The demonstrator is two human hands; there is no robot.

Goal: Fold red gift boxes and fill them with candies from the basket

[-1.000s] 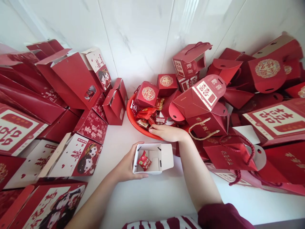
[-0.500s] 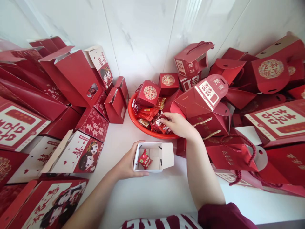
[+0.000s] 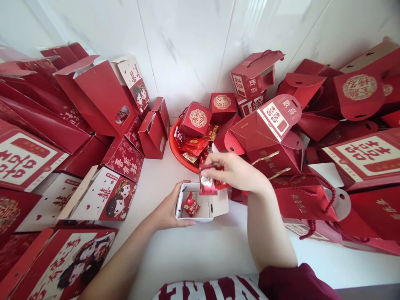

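My left hand point(image 3: 170, 210) is closed round the left side of a small white-lined gift box point(image 3: 204, 218), its mouth facing up and its flap folded out to the right. Inside the box lies one red wrapped candy point(image 3: 190, 204). Between the thumb and fingers of my right hand point(image 3: 233, 173) is a red candy packet point(image 3: 208, 185), held over the box's far right edge. Just behind stands a red plastic basin point(image 3: 179, 160) with several snack packets point(image 3: 195, 146) in it, partly hidden by my right hand.
Red and white gift boxes point(image 3: 100, 196) are stacked on the left. More red boxes point(image 3: 265, 121) crowd the right, some with rope handles. Two small red boxes point(image 3: 196, 119) rest on the basin's back part. A marble-look wall point(image 3: 187, 50) closes off the white table point(image 3: 175, 258).
My right hand has come out of the basin with a candy packet and moved toward me, over the gift box. My left hand keeps its hold on the box.
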